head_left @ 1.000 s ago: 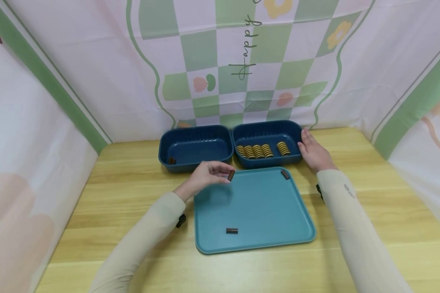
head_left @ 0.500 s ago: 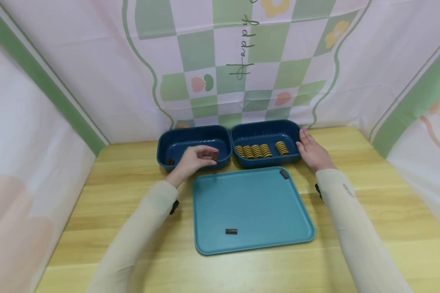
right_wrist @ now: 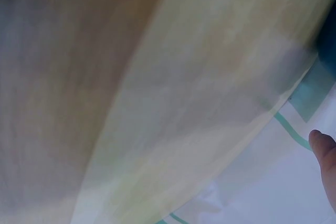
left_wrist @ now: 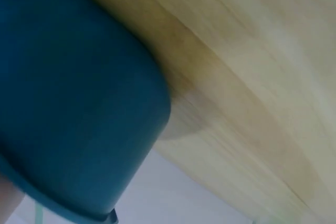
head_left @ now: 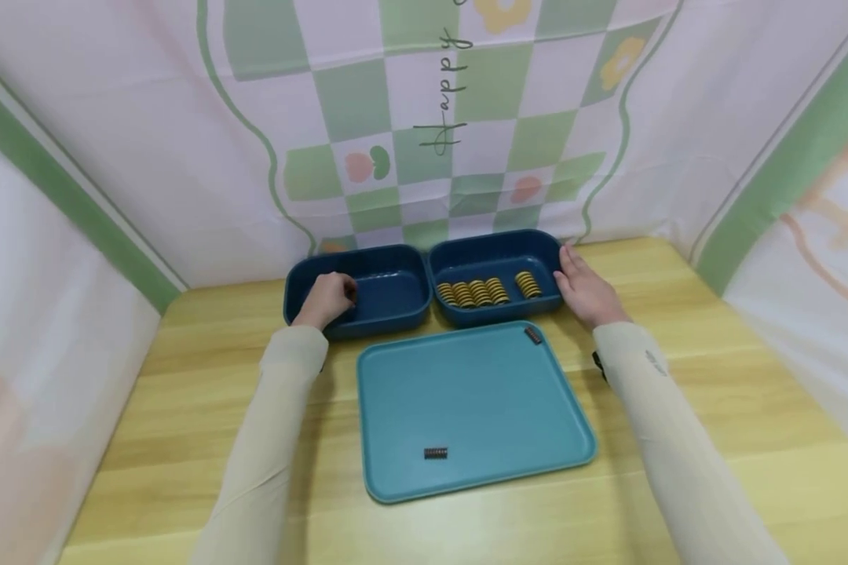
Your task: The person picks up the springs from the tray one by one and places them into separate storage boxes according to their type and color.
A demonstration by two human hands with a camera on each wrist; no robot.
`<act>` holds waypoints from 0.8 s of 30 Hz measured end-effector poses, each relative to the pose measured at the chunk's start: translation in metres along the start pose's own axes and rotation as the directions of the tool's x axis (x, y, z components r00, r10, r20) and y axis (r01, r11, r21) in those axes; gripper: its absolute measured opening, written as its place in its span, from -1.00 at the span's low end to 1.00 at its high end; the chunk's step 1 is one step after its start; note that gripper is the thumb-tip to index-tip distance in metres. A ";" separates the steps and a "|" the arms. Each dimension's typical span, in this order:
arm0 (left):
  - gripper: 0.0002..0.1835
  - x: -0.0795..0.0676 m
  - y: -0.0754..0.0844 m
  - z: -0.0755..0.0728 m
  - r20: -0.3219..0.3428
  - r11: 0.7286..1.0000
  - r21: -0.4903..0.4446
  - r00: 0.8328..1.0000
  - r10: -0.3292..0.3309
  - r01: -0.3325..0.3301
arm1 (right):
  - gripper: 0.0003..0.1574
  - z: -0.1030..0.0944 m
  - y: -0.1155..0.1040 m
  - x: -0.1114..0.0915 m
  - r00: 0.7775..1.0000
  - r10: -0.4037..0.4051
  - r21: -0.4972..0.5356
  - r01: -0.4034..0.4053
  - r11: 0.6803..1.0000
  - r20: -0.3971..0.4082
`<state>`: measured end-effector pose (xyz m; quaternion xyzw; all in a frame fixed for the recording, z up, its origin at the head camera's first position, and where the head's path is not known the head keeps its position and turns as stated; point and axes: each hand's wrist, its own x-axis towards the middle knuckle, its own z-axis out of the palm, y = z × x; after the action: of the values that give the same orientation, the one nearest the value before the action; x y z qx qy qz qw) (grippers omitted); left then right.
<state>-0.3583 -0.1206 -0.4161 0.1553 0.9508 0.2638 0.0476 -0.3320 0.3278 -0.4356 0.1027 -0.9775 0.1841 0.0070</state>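
Observation:
My left hand [head_left: 328,300] reaches into the left blue bin [head_left: 396,314], fingers curled down near its left end. A small dark brown coil spring is pinched there, mostly hidden by the fingers. The left wrist view is mostly filled by the bin's outer wall [left_wrist: 89,103]. My right hand [head_left: 588,290] rests with straight fingers against the right end of the right blue bin [head_left: 459,314]. Inside that bin stand several yellow-and-black coil springs [head_left: 528,285]. On the teal tray [head_left: 466,400] lie two dark brown springs, one front spring [head_left: 435,453] and one back-right spring [head_left: 533,336].
Both bins stand side by side at the back of the wooden table [head_left: 205,377], close to a patterned cloth backdrop [head_left: 353,102]. The tray lies in front of them. Cloth walls rise at both sides.
My left hand has carried a brown spring from above the tray's back edge leftward, down into the left bin. The right hand stays at the right bin. The head view shifts slightly.

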 end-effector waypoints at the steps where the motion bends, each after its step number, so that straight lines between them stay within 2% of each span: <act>1: -0.83 0.000 -0.002 0.000 0.009 1.000 0.028 1.000 -0.003 0.002 | -0.24 0.001 -0.001 0.000 1.000 0.002 0.002 -0.002 1.000 0.000; 9: -0.81 0.003 -0.014 0.003 0.059 0.992 0.129 0.998 -0.013 0.005 | -0.25 0.003 -0.005 0.001 1.000 0.010 -0.003 -0.010 1.000 0.009; 17: -0.73 0.008 -0.015 0.009 0.109 0.987 0.155 0.994 0.030 -0.046 | -0.24 0.004 -0.001 0.003 1.000 0.021 -0.012 -0.021 1.000 0.002; 24: -0.70 0.011 -0.012 0.011 0.120 0.986 0.161 0.992 0.031 -0.050 | -0.25 0.004 0.003 0.000 1.000 0.029 -0.009 -0.029 1.000 -0.008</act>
<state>-0.3697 -0.1215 -0.4315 0.1931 0.9615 0.1761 0.0852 -0.3330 0.3292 -0.4409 0.0878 -0.9797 0.1801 0.0087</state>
